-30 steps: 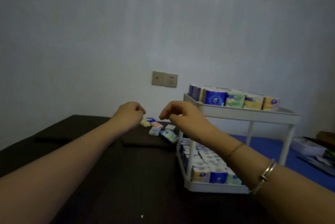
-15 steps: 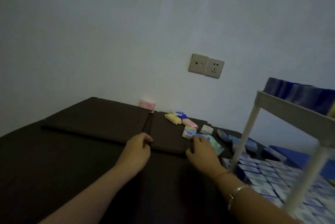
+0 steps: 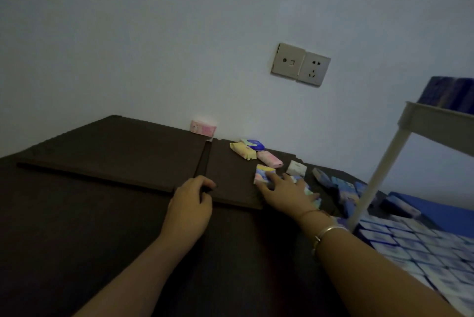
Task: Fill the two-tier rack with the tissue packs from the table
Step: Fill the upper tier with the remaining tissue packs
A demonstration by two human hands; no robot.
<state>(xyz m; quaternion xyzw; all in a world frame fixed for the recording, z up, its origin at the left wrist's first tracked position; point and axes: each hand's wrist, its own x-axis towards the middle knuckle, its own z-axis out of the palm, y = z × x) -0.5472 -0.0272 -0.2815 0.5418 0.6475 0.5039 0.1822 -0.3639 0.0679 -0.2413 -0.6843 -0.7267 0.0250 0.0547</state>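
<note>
Rack [image 3: 410, 122] at 3 o'clock looks nearly full on both tiers, yet several packs [image 3: 268, 157] lie loose on the counter [image 3: 77, 214] at 1 o'clock, where the right hand [image 3: 287, 192] spreads over one, left hand [image 3: 191, 204] loosely curled, empty.

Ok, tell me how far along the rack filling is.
Done: the rack's lower tier is packed with tissue packs in rows, and blue packs line the upper tier. In hand: the right hand reaches over the loose packs, fingers on a colourful one; the left hand rests on the dark mat. Left: yellow, pink and white packs, plus a pink one by the wall.
</note>
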